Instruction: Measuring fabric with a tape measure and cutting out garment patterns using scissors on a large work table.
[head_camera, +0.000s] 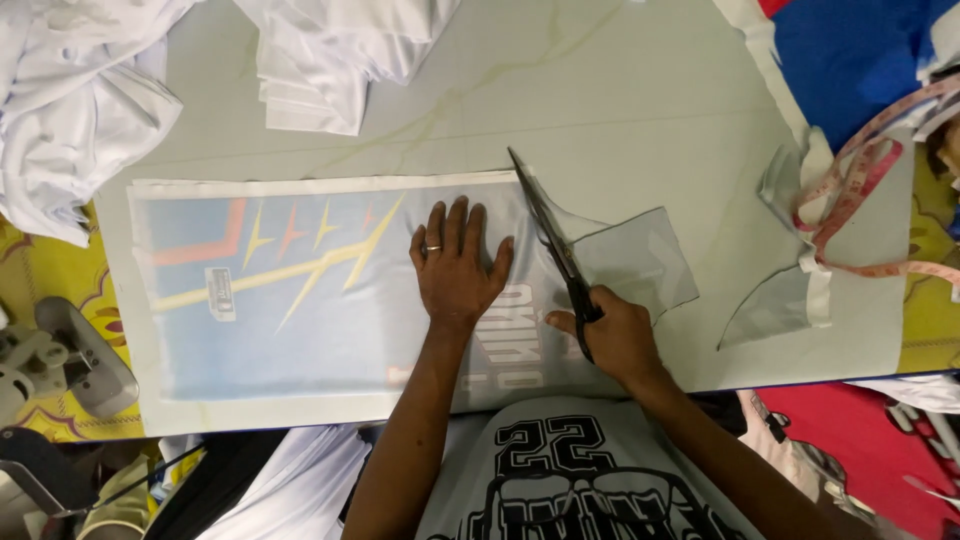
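— Fingers of the left hand are lying spread and flat, pressing down on the printed sheet. A ring is showing on one of them.

— And the right hand?

— It is curling closed around the handles of the black scissors, thumb hooked through. The blades are standing parted, pointing away from the person, with the sheet's edge lying between them.

— Where is the sheet lying?

— It is stretching across the pale tabletop, long side running left to right, pale blue with yellow and orange bolt shapes and a white border. To the right of the blades a grey, partly cut flap is lifting slightly off the surface.

— What is sitting further out?

— A loose offcut is lying well to the right, near a pink measuring tape that is curling over the tabletop's edge. White folded cloth is piling up at the far side, and more white fabric is bunching at the far left. A grey tool is resting at the left edge.
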